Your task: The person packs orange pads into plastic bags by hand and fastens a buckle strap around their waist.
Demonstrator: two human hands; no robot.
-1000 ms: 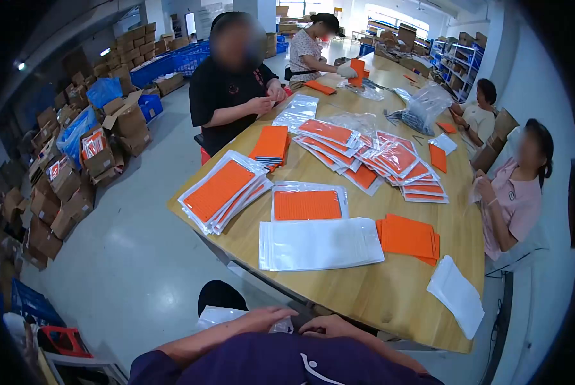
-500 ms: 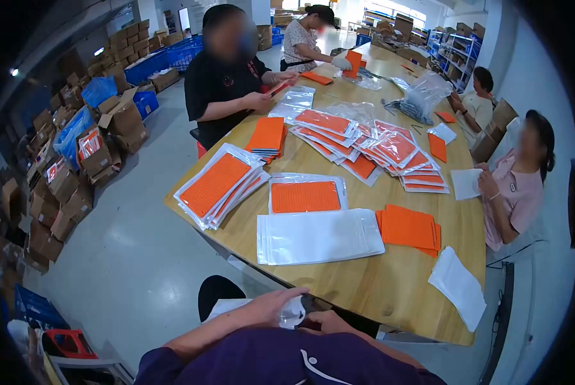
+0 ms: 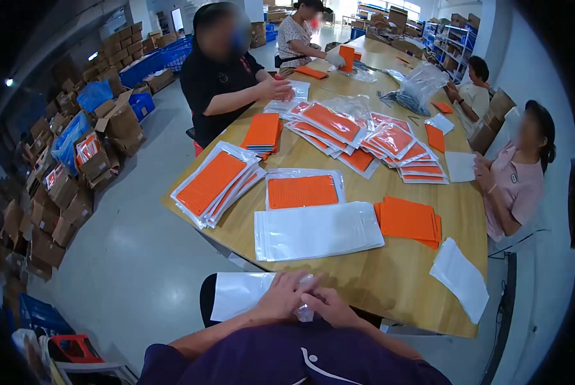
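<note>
Close to my body, below the table's front edge, my left hand (image 3: 282, 296) and my right hand (image 3: 332, 308) meet over a crumpled clear plastic bag (image 3: 305, 312). My left fingers lie bent across its top, and my right thumb and fingers press on it from the other side. A flat white plastic bag (image 3: 239, 292) sticks out to the left from under my left hand. Whether the clear piece is part of it is hidden. On the table just ahead lie a stack of white bags (image 3: 316, 232) and a bagged orange sheet (image 3: 301, 191).
Orange sheets (image 3: 406, 218) are stacked at the right, near a loose white bag (image 3: 460, 280). Bagged orange sheets (image 3: 211, 183) lie at the left, with a larger pile (image 3: 390, 144) behind. Several people work around the wooden table (image 3: 358, 289). Cardboard boxes (image 3: 124, 125) crowd the left floor.
My hands have risen slightly and come together over the clear plastic. More of the white bag shows at the left. The co-worker in black no longer visibly holds the orange item.
</note>
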